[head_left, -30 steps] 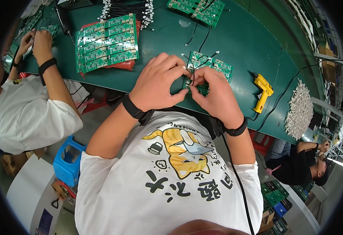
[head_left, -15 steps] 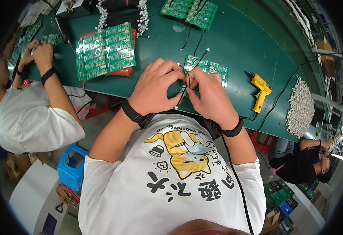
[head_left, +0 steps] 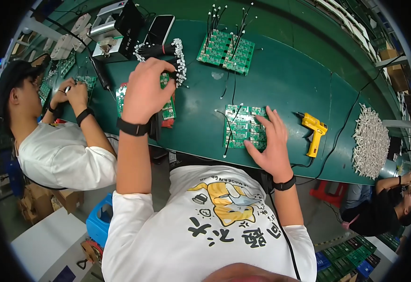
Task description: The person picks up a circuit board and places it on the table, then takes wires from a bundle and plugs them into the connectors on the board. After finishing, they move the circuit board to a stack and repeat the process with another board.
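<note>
Head view: left hand (head_left: 147, 91), loosely curved and unclenched, beside black cables (head_left: 154, 50); right hand (head_left: 274, 143) splayed on the near circuit board (head_left: 237, 128).

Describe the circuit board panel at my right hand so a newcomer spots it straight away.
On the dark green table, look left of the yellow glue gun, toward your side. The green circuit board panel lies there, its right side partly covered by your right hand. That hand sets it apart from the wire-studded panels farther off.
</note>
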The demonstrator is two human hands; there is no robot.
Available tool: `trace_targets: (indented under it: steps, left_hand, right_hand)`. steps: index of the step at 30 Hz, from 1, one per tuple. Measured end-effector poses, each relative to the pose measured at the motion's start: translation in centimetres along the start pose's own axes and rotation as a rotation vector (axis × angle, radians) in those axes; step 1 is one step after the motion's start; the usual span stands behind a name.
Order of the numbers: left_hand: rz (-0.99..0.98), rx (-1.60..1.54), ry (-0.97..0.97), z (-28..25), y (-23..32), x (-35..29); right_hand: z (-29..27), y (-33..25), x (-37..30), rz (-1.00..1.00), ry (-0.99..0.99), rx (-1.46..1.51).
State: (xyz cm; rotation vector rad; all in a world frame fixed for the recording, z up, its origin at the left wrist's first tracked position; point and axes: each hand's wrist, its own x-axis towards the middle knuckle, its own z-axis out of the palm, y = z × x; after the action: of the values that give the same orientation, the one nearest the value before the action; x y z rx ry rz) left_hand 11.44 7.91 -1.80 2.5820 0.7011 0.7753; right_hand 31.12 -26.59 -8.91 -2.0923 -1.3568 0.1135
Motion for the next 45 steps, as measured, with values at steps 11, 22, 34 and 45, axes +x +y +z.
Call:
trace_targets:
  steps: [11,22,34,45]
  left_hand:
    - [-0.246,0.273,-0.268,2.6,-3.0,3.8]
    - [-0.304,0.074,-0.398,1.0,-4.0,6.1]
    - [-0.346,-0.19,-0.363,-4.0,-4.7,6.5]
    - [-0.343,-0.475,0.042,-3.9,-5.9,5.4]
  right_hand:
    - [-0.3,0.6,0.0,0.03,-0.102,0.036]
    - [-0.4,0.9,-0.3,0.029,-0.107,0.056]
    - [-1.0,0.3,0.3,0.047,-0.153,0.063]
    - [-0.6,-0.6,0.3,0.034,-0.198,0.066]
